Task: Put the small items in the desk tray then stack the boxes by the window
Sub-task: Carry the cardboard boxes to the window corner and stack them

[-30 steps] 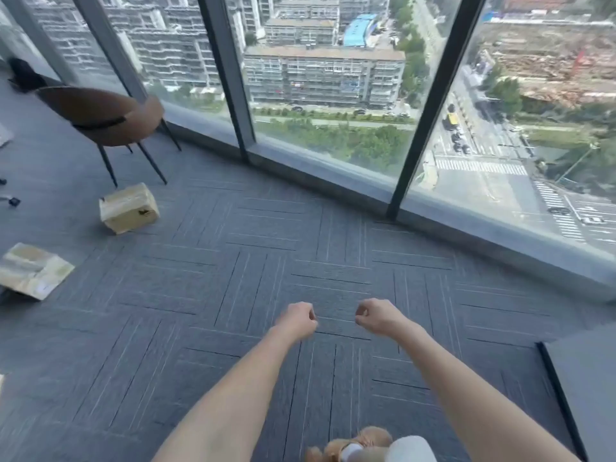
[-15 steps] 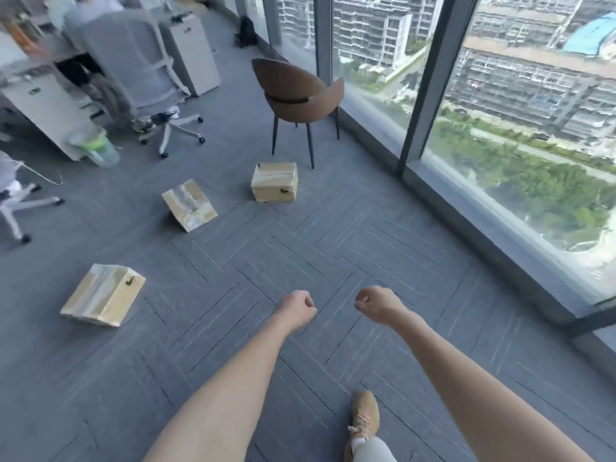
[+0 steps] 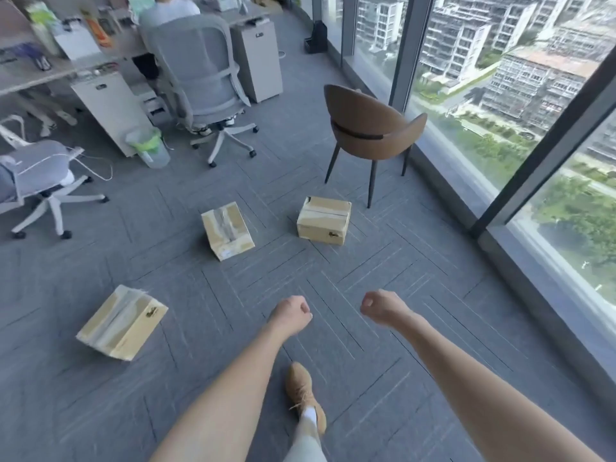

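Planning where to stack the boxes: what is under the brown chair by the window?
Under the brown chair only bare grey carpet shows between its legs. The nearest box sits just in front, not beneath.

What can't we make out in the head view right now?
- Desk tray and small items: not identifiable; the desk clutter at the top left is small and blurred.
- Box contents: all three are taped shut, near box, middle box, far box.
- Left hand and right hand: curled, nothing visibly held, palms hidden.
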